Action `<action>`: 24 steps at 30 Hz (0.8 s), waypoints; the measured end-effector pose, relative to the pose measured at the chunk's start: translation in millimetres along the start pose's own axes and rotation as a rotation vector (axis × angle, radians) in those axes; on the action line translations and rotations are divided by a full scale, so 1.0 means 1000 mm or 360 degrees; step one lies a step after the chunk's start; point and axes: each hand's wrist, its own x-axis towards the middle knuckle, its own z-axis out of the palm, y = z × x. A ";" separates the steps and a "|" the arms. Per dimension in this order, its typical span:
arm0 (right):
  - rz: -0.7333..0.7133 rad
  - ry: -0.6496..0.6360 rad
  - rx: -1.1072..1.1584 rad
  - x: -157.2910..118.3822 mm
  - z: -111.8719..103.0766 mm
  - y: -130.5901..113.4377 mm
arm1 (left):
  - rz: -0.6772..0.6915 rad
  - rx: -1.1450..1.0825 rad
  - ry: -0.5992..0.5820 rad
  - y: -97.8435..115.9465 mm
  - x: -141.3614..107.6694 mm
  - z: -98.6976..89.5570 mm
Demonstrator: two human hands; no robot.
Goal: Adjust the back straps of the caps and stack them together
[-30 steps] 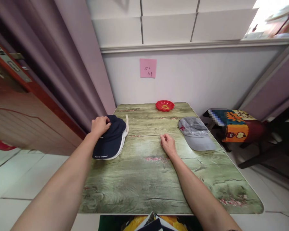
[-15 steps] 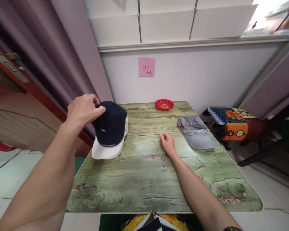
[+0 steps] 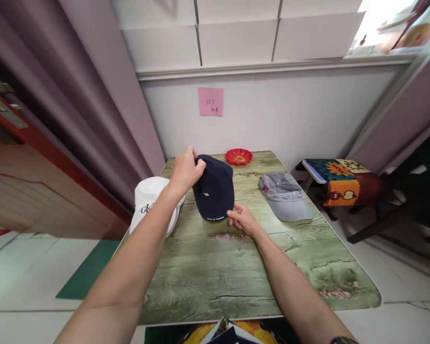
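A navy baseball cap (image 3: pixel 215 191) hangs over the middle of the table, its brim toward me with small white lettering along the edge. My left hand (image 3: pixel 187 171) pinches the cap at its upper left side. At the lower right edge of the brim, my right hand (image 3: pixel 244 220) grips it between thumb and fingers. A white cap (image 3: pixel 152 196) with dark letters lies on the left of the table, partly covered by my left forearm. On the right lies a grey cap (image 3: pixel 283 196), brim toward me, touched by neither hand.
A red scalloped dish (image 3: pixel 239 156) stands at the back of the wood-patterned table (image 3: pixel 208 277). A pink note (image 3: pixel 210 102) is stuck on the wall behind. To the right is a stool with a colourful cover (image 3: pixel 340 191); a curtain (image 3: pixel 103 86) hangs at the left.
My left hand has carried the navy cap rightward off the white cap to the table's middle. My right hand has taken hold of its brim. The view has shifted slightly.
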 end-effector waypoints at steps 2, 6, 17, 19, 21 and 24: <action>-0.0032 0.0108 0.0101 0.005 -0.002 0.003 | 0.0105 -0.0126 0.0103 0.004 -0.009 0.012; -0.0147 0.0444 0.0375 0.018 -0.006 0.007 | 0.0333 -0.0360 0.0253 0.001 -0.038 0.028; -0.0474 0.0660 0.0721 0.027 -0.021 0.006 | 0.0068 -0.0457 0.0193 -0.074 -0.141 0.112; -0.0479 0.0668 0.0669 0.029 -0.022 0.009 | 0.0128 -0.0389 0.0150 -0.075 -0.160 0.124; -0.0459 0.0692 0.0581 0.031 -0.024 0.011 | 0.0249 -0.0256 0.0093 -0.071 -0.176 0.134; -0.0489 0.0778 0.0220 0.030 -0.024 0.014 | 0.0465 0.0013 -0.0081 -0.061 -0.191 0.140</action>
